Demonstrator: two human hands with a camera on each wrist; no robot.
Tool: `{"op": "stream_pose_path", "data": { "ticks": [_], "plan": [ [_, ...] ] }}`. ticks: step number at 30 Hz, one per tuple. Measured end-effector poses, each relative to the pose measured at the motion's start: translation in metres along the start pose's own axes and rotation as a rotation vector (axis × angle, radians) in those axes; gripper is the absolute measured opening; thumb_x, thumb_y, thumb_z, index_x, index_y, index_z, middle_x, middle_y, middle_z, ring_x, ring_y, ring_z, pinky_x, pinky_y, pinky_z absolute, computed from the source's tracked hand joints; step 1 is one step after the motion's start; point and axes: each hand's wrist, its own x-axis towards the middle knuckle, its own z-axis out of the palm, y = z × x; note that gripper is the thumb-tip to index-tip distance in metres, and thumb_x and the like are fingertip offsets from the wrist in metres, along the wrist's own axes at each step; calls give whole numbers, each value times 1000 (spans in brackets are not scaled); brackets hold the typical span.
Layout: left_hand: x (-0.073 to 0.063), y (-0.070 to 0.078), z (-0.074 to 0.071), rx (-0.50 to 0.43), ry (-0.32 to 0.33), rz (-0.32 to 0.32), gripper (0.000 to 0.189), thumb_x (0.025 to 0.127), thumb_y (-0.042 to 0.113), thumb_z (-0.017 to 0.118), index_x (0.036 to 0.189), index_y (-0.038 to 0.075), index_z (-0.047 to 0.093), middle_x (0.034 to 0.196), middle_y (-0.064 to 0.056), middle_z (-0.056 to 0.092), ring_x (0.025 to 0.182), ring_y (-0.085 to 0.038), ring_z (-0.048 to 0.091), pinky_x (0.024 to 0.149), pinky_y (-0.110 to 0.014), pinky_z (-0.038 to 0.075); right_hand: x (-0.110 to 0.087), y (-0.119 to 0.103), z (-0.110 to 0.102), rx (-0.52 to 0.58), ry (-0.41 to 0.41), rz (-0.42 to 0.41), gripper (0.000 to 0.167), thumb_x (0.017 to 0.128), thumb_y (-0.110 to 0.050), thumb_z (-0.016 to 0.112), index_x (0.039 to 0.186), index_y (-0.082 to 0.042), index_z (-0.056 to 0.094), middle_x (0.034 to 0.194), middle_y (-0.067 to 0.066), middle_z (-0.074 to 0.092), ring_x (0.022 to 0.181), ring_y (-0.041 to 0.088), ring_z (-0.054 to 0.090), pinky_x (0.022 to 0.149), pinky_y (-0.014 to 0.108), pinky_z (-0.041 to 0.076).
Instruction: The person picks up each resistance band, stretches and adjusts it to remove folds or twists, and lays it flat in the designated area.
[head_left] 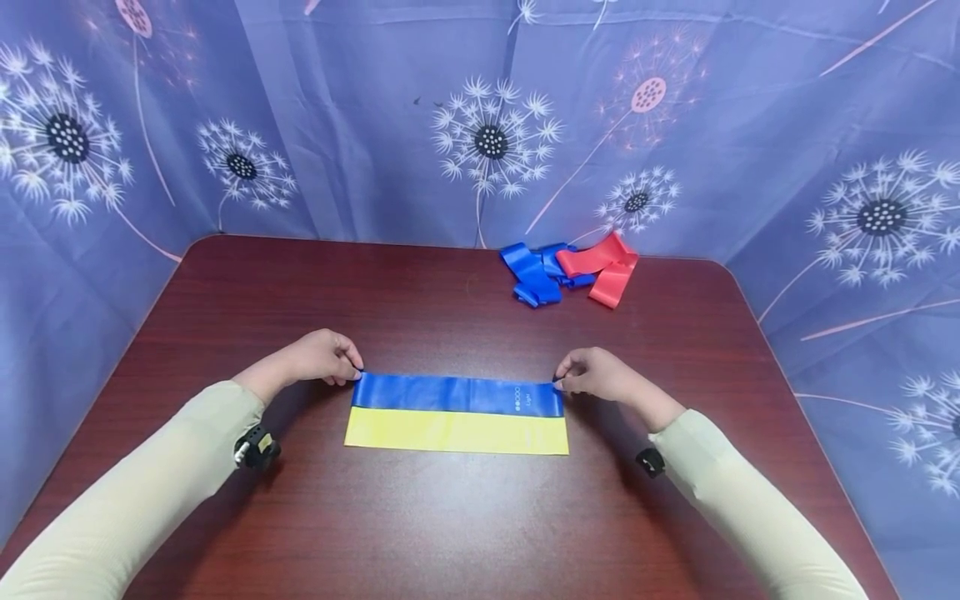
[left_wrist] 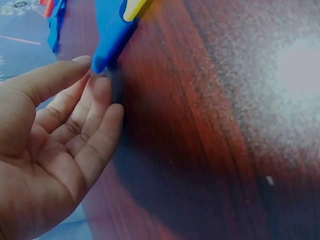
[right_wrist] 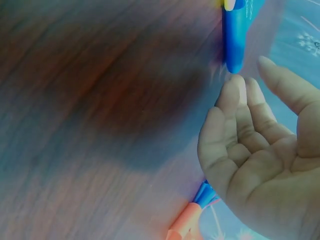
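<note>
A flat blue resistance band [head_left: 435, 393], printed "Light" near its right end, lies over or against a yellow resistance band [head_left: 457, 431] at mid-table. Their long sides run parallel, with the yellow one nearer me. My left hand [head_left: 324, 358] pinches the blue band's far left corner between thumb and fingertips. At the opposite end my right hand [head_left: 600, 375] touches the blue band's corner. In the right wrist view, the right fingertips [right_wrist: 235, 82] meet the rounded blue end while the thumb stands apart from them.
Toward the back of the brown table [head_left: 450, 533] lies a crumpled blue band [head_left: 534, 275], with a red band [head_left: 613, 283] partly over it. A purple dandelion-print curtain [head_left: 375, 125] hangs behind the table and along its sides.
</note>
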Motion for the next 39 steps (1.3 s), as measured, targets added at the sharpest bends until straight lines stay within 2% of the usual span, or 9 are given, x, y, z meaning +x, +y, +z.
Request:
{"op": "stream_pose_path", "data": {
  "ticks": [7, 15, 19, 23, 26, 29, 32, 35, 39],
  "plan": [
    [-1, 5, -2, -28, 11, 0, 20, 91, 10, 70, 103, -6, 69, 81, -10, 73, 72, -14, 65, 68, -30, 57, -2, 0, -4, 49, 20, -54, 22, 96, -19, 68, 108, -1, 70, 89, 13, 71, 81, 21, 61, 76, 31, 51],
    [2, 8, -3, -72, 55, 25, 29, 94, 12, 66, 115, -7, 66, 94, -16, 74, 79, -16, 64, 71, -30, 56, 4, 1, -12, 89, 94, -27, 24, 100, -22, 64, 111, -2, 69, 104, 17, 72, 90, 24, 64, 80, 30, 52],
    [6, 8, -3, -95, 58, 29, 32, 95, 14, 65, 119, -7, 65, 98, -16, 74, 83, -16, 64, 73, -29, 55, 11, 4, -16, 171, 135, -3, 31, 102, -21, 59, 122, 2, 65, 117, 23, 69, 98, 29, 67, 91, 39, 59],
    [11, 8, -3, -113, 55, 25, 34, 97, 16, 64, 122, -7, 64, 105, -18, 75, 87, -15, 67, 74, -28, 55, 20, 5, -18, 310, 161, 30, 39, 104, -22, 56, 133, 5, 56, 127, 27, 64, 107, 29, 66, 105, 49, 55],
    [13, 9, -4, -129, 52, 24, 35, 97, 17, 63, 124, -7, 64, 111, -21, 74, 90, -16, 69, 74, -28, 55, 27, 5, -20, 402, 186, 39, 44, 105, -21, 55, 139, 6, 51, 130, 28, 60, 105, 25, 66, 104, 44, 56],
    [16, 11, -6, -143, 50, 20, 36, 98, 17, 62, 125, -7, 63, 114, -23, 73, 92, -18, 71, 76, -28, 55, 35, 4, -21, 453, 215, 40, 46, 104, -20, 55, 141, 6, 49, 131, 26, 59, 101, 19, 64, 94, 31, 59],
    [19, 12, -7, -157, 52, 19, 36, 99, 16, 61, 126, -7, 63, 115, -24, 72, 95, -20, 72, 77, -29, 56, 42, 2, -21, 478, 247, 41, 47, 104, -21, 56, 142, 6, 48, 131, 23, 60, 98, 15, 63, 85, 22, 58],
    [23, 13, -8, -171, 57, 18, 35, 99, 16, 61, 126, -7, 63, 114, -24, 72, 97, -21, 72, 78, -29, 55, 48, -1, -22, 497, 279, 47, 48, 103, -21, 57, 142, 6, 48, 131, 22, 59, 99, 15, 63, 82, 20, 57],
    [28, 15, -8, -178, 62, 18, 33, 99, 15, 61, 125, -6, 63, 115, -24, 72, 97, -21, 72, 78, -29, 55, 53, -3, -23, 514, 302, 65, 51, 104, -22, 56, 146, 5, 45, 137, 22, 56, 101, 18, 64, 85, 23, 59]
  ]
}}
